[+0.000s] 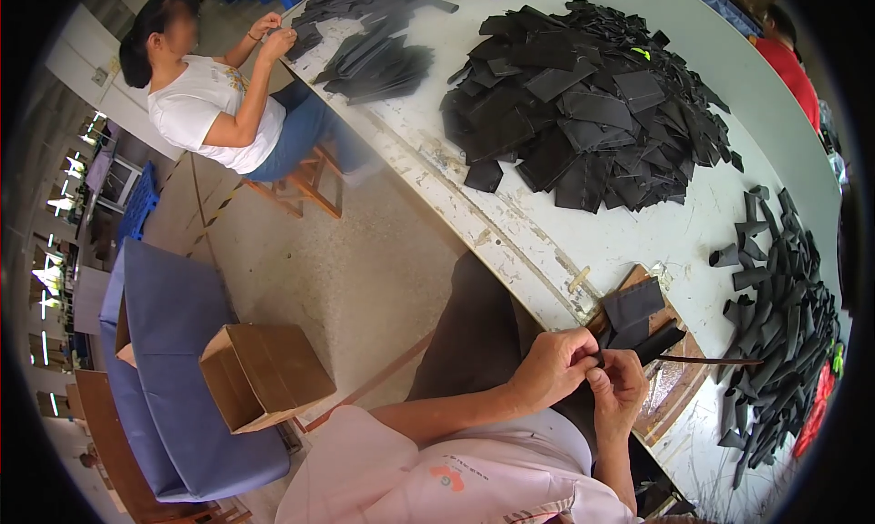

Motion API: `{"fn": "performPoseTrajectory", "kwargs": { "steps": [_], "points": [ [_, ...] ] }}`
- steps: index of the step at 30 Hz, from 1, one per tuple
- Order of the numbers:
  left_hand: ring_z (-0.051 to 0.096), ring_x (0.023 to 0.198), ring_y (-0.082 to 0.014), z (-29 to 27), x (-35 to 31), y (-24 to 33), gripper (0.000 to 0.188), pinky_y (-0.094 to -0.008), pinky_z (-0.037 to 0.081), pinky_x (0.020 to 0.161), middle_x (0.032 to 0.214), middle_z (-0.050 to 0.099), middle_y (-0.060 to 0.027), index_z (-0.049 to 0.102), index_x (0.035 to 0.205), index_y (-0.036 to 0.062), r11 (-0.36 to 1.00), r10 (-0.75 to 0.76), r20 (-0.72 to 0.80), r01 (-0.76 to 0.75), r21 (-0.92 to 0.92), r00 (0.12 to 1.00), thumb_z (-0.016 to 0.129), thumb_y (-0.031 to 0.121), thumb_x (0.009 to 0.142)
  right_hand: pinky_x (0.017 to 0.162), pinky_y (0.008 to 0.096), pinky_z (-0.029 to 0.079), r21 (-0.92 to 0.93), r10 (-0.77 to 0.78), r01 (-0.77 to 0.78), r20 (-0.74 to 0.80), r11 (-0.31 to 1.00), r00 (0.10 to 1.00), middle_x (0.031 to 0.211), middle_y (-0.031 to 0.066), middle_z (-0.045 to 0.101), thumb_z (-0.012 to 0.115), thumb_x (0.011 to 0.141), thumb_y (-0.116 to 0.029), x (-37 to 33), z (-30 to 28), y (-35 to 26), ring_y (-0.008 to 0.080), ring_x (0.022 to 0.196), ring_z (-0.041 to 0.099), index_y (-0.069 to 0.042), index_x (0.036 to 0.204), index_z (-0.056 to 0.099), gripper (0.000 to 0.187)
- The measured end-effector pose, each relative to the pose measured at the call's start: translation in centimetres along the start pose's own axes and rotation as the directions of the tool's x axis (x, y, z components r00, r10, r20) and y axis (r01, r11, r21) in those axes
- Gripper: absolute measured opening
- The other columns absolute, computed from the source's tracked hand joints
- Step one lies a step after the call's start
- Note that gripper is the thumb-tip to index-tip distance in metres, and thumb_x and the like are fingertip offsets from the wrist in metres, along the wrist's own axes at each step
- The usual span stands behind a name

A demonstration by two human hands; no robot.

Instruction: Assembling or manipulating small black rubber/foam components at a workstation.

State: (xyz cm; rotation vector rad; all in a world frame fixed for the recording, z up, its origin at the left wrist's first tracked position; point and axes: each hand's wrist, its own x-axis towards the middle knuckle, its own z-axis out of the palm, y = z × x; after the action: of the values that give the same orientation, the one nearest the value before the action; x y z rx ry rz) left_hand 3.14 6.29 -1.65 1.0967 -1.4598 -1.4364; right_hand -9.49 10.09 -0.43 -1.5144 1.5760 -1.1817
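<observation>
My left hand (554, 367) and my right hand (622, 392) meet at the table's near edge, thumbs and fingertips pinched together. Between them is a small black fabric piece (598, 361), mostly covered by the fingers. Just beyond, a flat black fabric piece (633, 305) lies on a wooden board (682, 378). A black tube-like piece (660, 343) rests at the board beside my right hand. From near that hand a thin dark rod (715, 361) points right, over the table.
A big heap of flat black fabric pieces (583, 114) covers the far table (510, 241). Rolled black pieces (779, 314) pile at right, beside a red item (814, 410). Across the corner a seated co-worker (228, 105) handles dark strips. A cardboard box (273, 374) stands at left.
</observation>
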Motion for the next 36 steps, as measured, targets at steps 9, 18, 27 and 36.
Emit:
{"fn": "performPoseTrajectory", "kwargs": {
  "steps": [9,18,27,36],
  "points": [
    [0.056,0.052,-0.0169,1.4,-0.5,-1.0,0.01,-0.0287,0.044,0.049,0.068,0.058,-0.0123,0.053,0.08,-0.001,0.924,0.262,-0.141,-0.205,0.324,0.955,0.056,-0.005,0.071,0.052,0.0344,0.042,-0.437,-0.283,0.258,0.009,0.862,0.959,0.073,0.0119,0.051,0.057,0.068,0.005,-0.1,0.8,0.6,0.0282,0.061,0.052,-0.002,0.081,0.054,0.015],
    [0.039,0.044,-0.0009,-0.7,0.6,-1.4,0.015,-0.0148,0.027,0.034,0.072,0.056,-0.0024,0.054,0.088,0.0016,0.457,-0.355,0.32,0.462,-0.76,0.878,0.057,0.0,0.074,0.05,0.0319,0.041,-0.383,-0.255,0.207,-0.078,0.9,0.964,0.071,0.0105,0.049,0.055,0.066,0.005,0.4,0.7,0.6,0.0236,0.057,0.051,-0.001,0.079,0.053,0.014],
    [0.041,0.052,-0.0009,-0.4,0.6,1.0,0.021,-0.0153,0.03,0.04,0.066,0.049,0.0027,0.051,0.091,0.0017,0.739,-0.297,0.262,0.395,-0.545,0.918,0.054,-0.001,0.07,0.041,0.0184,0.03,0.767,0.406,-0.401,0.201,0.501,0.891,0.066,0.0015,0.05,0.061,0.073,-0.001,0.3,-1.0,0.6,0.007,0.05,0.04,0.002,0.08,0.058,0.008],
    [0.052,0.056,-0.0036,1.4,0.4,0.0,0.013,-0.0203,0.044,0.051,0.07,0.06,-0.0065,0.055,0.085,-0.0035,0.994,-0.033,-0.192,0.012,-0.11,0.981,0.051,-0.003,0.073,0.044,0.0174,0.032,0.786,0.386,-0.431,0.266,0.443,0.883,0.063,0.002,0.052,0.062,0.078,-0.016,0.5,0.0,0.0,0.0069,0.051,0.042,-0.002,0.073,0.053,0.017]
  ]
}}
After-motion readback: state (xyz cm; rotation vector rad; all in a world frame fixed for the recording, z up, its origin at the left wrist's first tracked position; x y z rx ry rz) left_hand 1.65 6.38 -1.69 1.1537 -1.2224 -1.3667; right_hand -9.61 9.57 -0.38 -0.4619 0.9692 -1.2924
